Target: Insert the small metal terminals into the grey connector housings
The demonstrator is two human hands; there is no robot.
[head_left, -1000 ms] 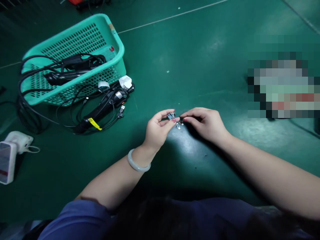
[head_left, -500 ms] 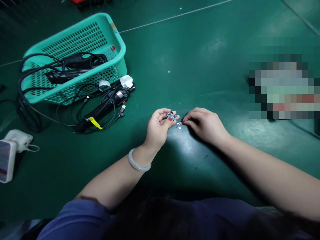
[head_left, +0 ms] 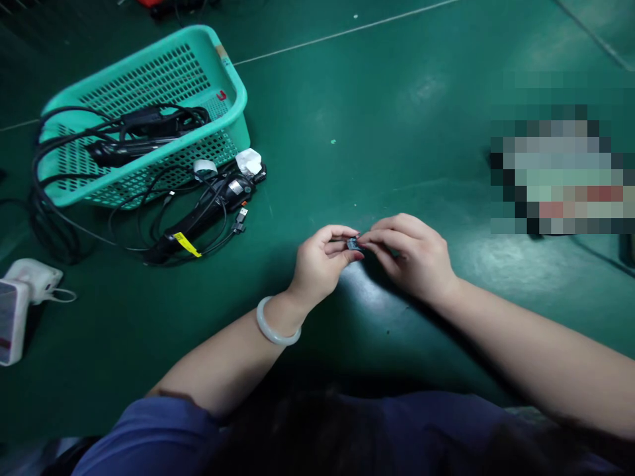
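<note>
My left hand (head_left: 320, 264), a pale bangle on its wrist, pinches a small blue-grey part (head_left: 353, 244) between thumb and fingers, just above the green tabletop. The part is too small for me to tell its kind. From the right, my right hand (head_left: 417, 254) meets it, thumb and fingertips drawn together at the part's edge. Whatever those right fingertips hold is hidden. The small pale rectangular frame that lay by the fingers earlier does not show now.
At the left stands a turquoise plastic basket (head_left: 233, 112) holding black cabled devices. A black handheld device (head_left: 198, 221) with cables and a yellow label lies before it. A white gadget (head_left: 32, 281) sits at the far left. A pixelated object (head_left: 565, 175) is at the right.
My right hand has come up to the blue-grey part, and my left hand has turned it and shifted slightly right. The small pale frame between the hands has gone from sight.
</note>
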